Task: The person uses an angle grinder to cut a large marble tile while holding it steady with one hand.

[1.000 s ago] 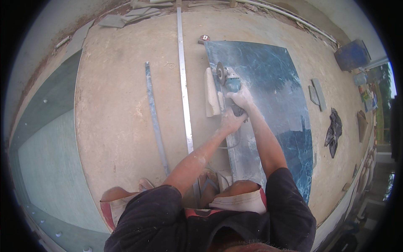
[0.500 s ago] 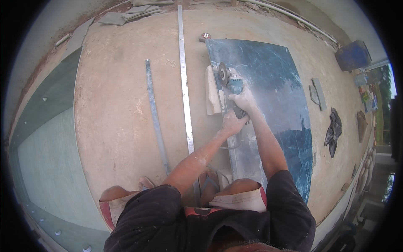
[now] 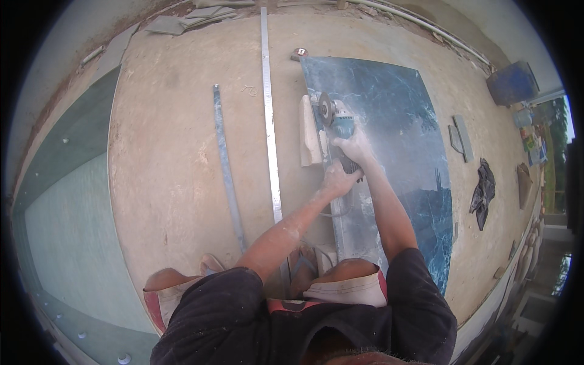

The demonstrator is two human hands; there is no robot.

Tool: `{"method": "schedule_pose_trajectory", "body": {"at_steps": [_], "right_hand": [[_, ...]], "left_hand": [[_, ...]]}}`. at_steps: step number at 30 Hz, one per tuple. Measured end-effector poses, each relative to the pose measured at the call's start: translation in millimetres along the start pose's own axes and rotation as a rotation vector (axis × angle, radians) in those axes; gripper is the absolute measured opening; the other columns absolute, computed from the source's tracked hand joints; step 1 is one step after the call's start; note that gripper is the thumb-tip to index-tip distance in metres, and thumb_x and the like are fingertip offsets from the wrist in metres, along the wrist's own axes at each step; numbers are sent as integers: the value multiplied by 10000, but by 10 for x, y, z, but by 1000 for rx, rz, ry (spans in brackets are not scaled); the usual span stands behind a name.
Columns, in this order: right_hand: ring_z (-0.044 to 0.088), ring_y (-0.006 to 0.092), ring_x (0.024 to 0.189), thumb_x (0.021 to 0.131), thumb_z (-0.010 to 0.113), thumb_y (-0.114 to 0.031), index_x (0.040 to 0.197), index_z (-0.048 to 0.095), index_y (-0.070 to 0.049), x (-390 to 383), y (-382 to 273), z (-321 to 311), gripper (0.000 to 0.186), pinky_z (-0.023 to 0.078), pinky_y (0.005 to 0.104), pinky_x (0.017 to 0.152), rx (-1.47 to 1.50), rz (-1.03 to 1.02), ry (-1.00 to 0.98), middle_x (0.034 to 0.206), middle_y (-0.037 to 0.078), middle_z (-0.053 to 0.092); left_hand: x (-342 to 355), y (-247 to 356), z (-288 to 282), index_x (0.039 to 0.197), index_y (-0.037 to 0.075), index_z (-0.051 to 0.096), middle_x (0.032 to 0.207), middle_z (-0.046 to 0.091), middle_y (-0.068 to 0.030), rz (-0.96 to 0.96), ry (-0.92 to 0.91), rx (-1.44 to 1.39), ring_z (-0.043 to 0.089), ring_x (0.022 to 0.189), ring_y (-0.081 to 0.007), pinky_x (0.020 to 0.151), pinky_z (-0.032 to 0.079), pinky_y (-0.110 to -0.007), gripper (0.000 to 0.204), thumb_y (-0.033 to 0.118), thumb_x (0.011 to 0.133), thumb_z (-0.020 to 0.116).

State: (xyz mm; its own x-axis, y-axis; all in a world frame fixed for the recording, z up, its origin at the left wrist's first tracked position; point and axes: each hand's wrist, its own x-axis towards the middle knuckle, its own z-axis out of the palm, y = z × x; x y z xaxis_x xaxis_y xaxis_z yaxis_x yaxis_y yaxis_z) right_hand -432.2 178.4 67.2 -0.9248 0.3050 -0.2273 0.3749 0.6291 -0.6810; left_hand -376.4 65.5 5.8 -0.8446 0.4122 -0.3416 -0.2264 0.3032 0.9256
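An angle grinder [image 3: 342, 125] with a disc rests over the left edge of a blue marble-patterned slab [image 3: 401, 152]. My right hand [image 3: 354, 143] is wrapped round the grinder's front body. My left hand [image 3: 337, 179] grips its dark rear part, lower down and nearer me. Both hands are dusty, and pale dust coats the slab round the tool. A white block [image 3: 309, 131] lies just left of the slab's edge, beside the disc. The grinder's cord runs below my hands.
Left lie a long metal straightedge [image 3: 267, 109], a narrow blue strip [image 3: 223, 158] and a green recessed basin [image 3: 64, 225]. Tile offcuts [image 3: 164, 25] and a pipe [image 3: 413, 27] line the back. Rightward are a blue bin [image 3: 512, 82], small slabs [image 3: 461, 139] and black plastic [image 3: 483, 194].
The view has shifted slightly, so the floor items sit a little further right in the picture. Both hands stay on the grinder at the slab's left edge, with little visible movement.
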Motion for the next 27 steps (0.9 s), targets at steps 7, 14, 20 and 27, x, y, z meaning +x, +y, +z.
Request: {"method": "schedule_pose_trajectory", "body": {"at_steps": [7, 14, 20, 27], "right_hand": [[631, 398, 1214, 682, 797, -325, 1398, 495, 85, -7, 129, 12, 879, 500, 427, 1012, -31, 4, 5, 1288, 298, 639], [641, 378, 1203, 675, 808, -304, 1412, 502, 48, 22, 209, 12, 872, 505, 423, 1006, -67, 53, 5, 1273, 273, 653], [650, 379, 1181, 676, 804, -304, 1390, 512, 58, -33, 90, 42, 851, 509, 424, 999, 5, 17, -30, 1256, 274, 658], [655, 374, 1168, 669, 805, -292, 1374, 519, 66, 18, 333, 112, 840, 512, 416, 992, -6, -40, 69, 1236, 277, 665]], "left_hand": [[-55, 18, 45, 1178, -175, 519, 1099, 673, -344, 6, 6, 36, 672, 1102, -442, 956, 530, -472, 871, 562, 799, 791], [-106, 109, 32, 1163, -185, 520, 1049, 690, -330, 28, -17, -22, 689, 1068, -430, 943, 536, -459, 862, 549, 799, 787], [-60, -24, 30, 1170, -194, 518, 1071, 682, -338, 12, 16, 49, 683, 1086, -428, 945, 535, -462, 879, 555, 796, 786], [-97, -16, 83, 1188, -179, 527, 1097, 670, -355, 8, -3, 39, 663, 1117, -455, 955, 529, -474, 876, 559, 794, 788]]}}
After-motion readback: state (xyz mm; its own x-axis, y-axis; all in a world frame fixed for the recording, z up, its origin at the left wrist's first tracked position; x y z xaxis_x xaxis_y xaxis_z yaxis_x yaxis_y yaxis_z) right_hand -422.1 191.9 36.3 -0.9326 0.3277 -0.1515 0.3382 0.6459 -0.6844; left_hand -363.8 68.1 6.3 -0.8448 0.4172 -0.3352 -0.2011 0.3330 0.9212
